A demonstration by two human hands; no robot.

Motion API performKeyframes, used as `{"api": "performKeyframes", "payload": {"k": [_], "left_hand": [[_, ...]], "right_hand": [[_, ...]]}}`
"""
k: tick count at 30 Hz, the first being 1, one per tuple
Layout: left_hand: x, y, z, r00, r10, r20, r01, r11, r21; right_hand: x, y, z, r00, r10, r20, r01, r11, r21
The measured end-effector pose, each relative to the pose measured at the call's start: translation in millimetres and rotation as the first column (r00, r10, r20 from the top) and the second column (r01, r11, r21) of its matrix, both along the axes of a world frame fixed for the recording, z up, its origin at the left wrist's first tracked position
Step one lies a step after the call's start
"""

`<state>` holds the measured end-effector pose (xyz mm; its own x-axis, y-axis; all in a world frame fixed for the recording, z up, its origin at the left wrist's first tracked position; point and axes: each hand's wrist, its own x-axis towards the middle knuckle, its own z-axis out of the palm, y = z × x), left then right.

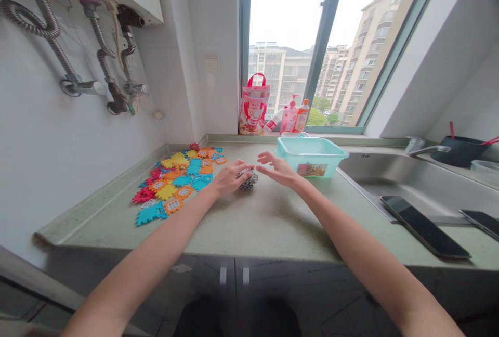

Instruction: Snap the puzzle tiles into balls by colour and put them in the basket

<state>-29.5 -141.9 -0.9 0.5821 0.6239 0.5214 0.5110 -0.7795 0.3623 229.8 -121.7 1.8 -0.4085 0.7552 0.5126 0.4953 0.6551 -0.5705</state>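
Head view: grey toothed pieces sit clustered on the counter at the left hand, fingers curled, grip impossible to tell; the right hand hovers, fingers loosely parted, empty. Translucent turquoise tub right, contents unclear; flat gear-edged tiles left.

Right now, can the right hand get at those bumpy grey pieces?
Probably yes. The right hand is open and very near the grey pieces, and their right side looks free. The left hand partly covers them from the other side.
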Motion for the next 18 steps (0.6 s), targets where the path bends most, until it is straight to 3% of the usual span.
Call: {"api": "performKeyframes", "payload": {"k": [3,7,11,18], "left_hand": [[3.7,-0.7,-6.1,0.999,-0.019,-0.03,0.018,0.999,-0.037],[6.9,1.8,-12.8,0.999,-0.036,-0.037,0.035,0.999,-0.031],[5.1,9.6,-17.5,0.998,-0.06,-0.011,0.06,0.998,-0.016],[-2.8,13.5,-19.3,0.996,-0.092,-0.007,0.092,0.996,-0.017]], "right_hand": [[6.2,5.1,-11.6,0.994,0.062,0.089,-0.049,0.989,-0.139],[1.5,5.8,-22.8,0.972,0.14,0.189,-0.121,0.986,-0.112],[-3.7,4.2,-20.6,0.952,0.214,0.217,-0.195,0.975,-0.106],[-13.2,1.8,-24.3,0.937,0.316,0.153,-0.306,0.948,-0.086]]}}
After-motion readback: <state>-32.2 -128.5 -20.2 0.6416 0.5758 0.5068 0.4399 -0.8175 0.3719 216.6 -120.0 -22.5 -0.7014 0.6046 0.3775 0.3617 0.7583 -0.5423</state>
